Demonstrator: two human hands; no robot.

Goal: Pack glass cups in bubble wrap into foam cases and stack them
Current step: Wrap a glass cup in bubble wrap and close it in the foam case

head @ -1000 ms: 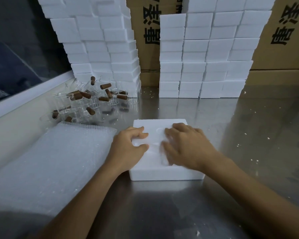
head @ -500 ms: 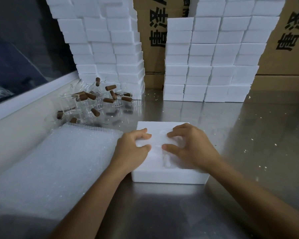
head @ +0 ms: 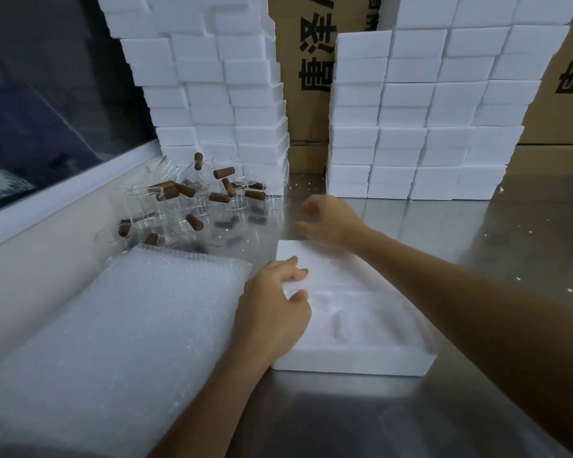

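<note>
A white foam case [head: 361, 328] lies open on the steel table in front of me, its moulded recesses showing. My left hand [head: 273, 305] rests on the case's left edge, fingers and thumb curled over it. My right hand [head: 331, 219] is lifted off the case and hovers beyond its far edge, blurred, fingers loosely curled and holding nothing. Several clear glass cups with brown wooden handles [head: 192, 200] lie in a pile at the back left. A stack of bubble wrap [head: 113, 342] lies to the left of the case.
Tall stacks of white foam cases stand at the back left [head: 212, 87] and back right [head: 427, 120], with cardboard boxes [head: 311, 77] behind them. A white ledge [head: 63, 193] runs along the left. Foam crumbs dot the steel table [head: 493, 242].
My right hand has left the foam case and moved forward and up, past its far edge toward the glass cups. My left hand stays on the case's left edge.
</note>
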